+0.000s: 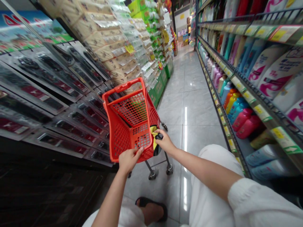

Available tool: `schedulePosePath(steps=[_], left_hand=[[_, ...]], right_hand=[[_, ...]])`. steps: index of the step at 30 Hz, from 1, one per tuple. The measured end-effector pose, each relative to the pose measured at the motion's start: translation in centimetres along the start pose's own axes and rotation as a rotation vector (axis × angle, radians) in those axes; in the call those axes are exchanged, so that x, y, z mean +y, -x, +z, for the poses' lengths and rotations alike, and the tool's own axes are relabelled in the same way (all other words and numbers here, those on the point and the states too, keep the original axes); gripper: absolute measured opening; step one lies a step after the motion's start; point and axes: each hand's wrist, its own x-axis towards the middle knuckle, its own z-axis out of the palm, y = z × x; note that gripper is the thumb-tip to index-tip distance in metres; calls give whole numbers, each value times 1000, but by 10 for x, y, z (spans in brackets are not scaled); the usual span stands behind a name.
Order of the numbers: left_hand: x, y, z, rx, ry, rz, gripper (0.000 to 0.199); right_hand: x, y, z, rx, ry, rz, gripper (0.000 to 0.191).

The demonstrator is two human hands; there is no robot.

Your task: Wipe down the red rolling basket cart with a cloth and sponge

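A red shopping cart (120,138) with mesh sides stands in the aisle, tilted in this view, with nothing visible in its basket. My left hand (129,159) is closed on the near rim of the cart, thumb on top. At the cart's right near corner, my right hand (164,141) pinches a yellow and black cloth (155,137), which lies over the rim and hangs down outside. Part of the cloth is hidden behind my fingers.
Bottles (245,119) fill the long shelf (260,110) on the right. Packaged goods hang on the left rack (78,119), near the cart's side. Stacked packs (113,41) line the aisle farther on. Grey tiled floor (189,78) runs between them. A sandalled foot (151,209) is below the cart.
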Motion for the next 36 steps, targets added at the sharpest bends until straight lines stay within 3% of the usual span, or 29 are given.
schedulePosePath(steps=[2, 7, 9, 16, 20, 22, 27, 33, 36], left_hand=[[9, -1, -1, 5, 8, -21, 71], [34, -2, -5, 3, 21, -66, 71], [43, -3, -6, 2, 28, -82, 73], [70, -11, -6, 37, 49, -118, 76], [85, -15, -9, 30, 58, -148, 76], [90, -17, -10, 29, 68, -150, 76], [97, -22, -10, 39, 84, -158, 77], [108, -29, -10, 42, 98, -179, 79], [110, -30, -11, 52, 97, -174, 79]], right_hand=[[2, -2, -5, 12, -8, -20, 45], [28, 7, -10, 191, 98, 367, 45], [27, 10, -10, 257, 57, 432, 44], [-15, 0, -27, 227, -266, 204, 48], [-8, 2, -35, 334, -151, 453, 44], [-6, 5, -36, 356, -126, 497, 42], [-16, 4, -41, 299, -141, 243, 47], [-3, -5, -52, 293, 97, 364, 42], [-1, -10, -56, 249, 34, 243, 44]])
